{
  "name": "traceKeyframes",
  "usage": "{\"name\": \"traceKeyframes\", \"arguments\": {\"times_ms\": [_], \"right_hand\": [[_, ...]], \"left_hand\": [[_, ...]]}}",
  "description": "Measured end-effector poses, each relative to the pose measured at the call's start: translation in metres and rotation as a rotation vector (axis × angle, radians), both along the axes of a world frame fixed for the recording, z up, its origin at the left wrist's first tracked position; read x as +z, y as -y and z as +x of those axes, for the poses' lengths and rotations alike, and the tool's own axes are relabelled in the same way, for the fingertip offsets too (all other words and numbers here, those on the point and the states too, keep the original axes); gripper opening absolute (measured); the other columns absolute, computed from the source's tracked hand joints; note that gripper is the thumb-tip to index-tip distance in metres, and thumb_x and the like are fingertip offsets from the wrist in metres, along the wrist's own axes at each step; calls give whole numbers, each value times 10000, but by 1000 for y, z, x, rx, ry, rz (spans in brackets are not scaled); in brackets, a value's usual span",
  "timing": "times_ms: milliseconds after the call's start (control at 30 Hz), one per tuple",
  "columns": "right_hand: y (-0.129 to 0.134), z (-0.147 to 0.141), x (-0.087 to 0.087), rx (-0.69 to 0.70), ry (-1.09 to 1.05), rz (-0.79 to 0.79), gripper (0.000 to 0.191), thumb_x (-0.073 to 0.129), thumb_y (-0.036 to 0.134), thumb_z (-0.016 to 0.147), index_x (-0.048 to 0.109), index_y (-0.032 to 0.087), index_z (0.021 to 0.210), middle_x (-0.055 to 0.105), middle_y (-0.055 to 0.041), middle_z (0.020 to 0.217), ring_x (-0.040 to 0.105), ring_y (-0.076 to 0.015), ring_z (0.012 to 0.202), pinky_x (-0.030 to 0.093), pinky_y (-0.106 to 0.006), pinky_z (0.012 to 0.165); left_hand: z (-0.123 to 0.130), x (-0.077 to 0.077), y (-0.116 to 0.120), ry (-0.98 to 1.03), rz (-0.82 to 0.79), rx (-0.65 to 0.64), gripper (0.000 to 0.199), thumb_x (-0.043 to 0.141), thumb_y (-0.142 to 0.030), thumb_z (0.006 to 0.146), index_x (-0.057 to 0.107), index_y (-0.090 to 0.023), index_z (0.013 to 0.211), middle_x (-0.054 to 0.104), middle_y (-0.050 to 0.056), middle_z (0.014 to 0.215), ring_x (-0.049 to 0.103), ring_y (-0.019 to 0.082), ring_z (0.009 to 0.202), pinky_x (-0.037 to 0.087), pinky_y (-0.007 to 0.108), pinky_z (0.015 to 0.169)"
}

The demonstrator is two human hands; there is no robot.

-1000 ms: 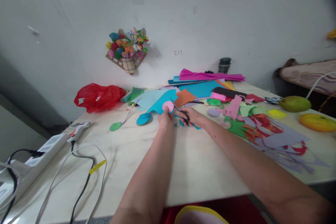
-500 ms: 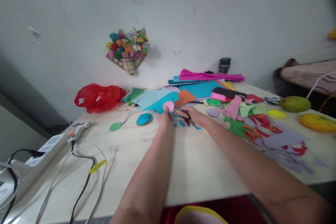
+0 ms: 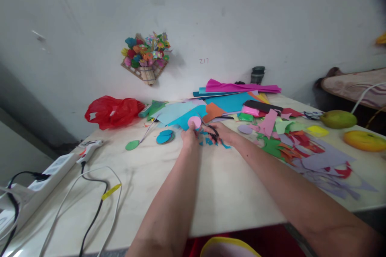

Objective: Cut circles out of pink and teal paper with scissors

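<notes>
My left hand pinches a pink paper circle, thumb in front, at the middle of the table. Behind the circle is a blue paper sheet; whether my fingers also grip it I cannot tell. My right hand is closed round the black handles of scissors, whose blades point up and left, close to the circle. Small blue paper scraps lie below both hands. To the left sit stacked blue paper circles and a green paper circle.
A red plastic bag rests at the back left, a power strip and cables at the left edge. Rolled magenta paper and a black phone lie behind. Coloured scraps and mangoes cover the right side.
The pink circle and my left hand have shifted very slightly to the right. My right hand still holds the scissors in nearly the same place.
</notes>
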State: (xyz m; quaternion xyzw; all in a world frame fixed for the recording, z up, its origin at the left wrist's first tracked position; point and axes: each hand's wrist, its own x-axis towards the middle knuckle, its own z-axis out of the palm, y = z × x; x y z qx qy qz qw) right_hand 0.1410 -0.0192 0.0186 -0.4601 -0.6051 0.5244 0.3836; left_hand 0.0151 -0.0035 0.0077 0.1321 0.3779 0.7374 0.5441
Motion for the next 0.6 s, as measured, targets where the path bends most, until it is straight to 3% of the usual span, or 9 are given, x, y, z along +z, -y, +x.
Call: {"name": "traceKeyframes", "arguments": {"times_ms": [267,600], "right_hand": [[-2,-1,-4,-9,5,-17,379,724,491,779,528,169,745,576,21,519,524,-80,353,286,-154,229],[1,-5,-2,-53,9,-26,354,721,471,790,553,161,764,558,28,510,513,-75,343,284,-152,232]], "left_hand": [[2,-3,-3,16,15,19,166,691,-140,816,549,-169,735,655,5,672,641,133,583,529,230,574],[5,-7,-6,12,-32,18,162,667,-62,795,575,-176,726,666,0,694,655,123,570,518,200,528]]}}
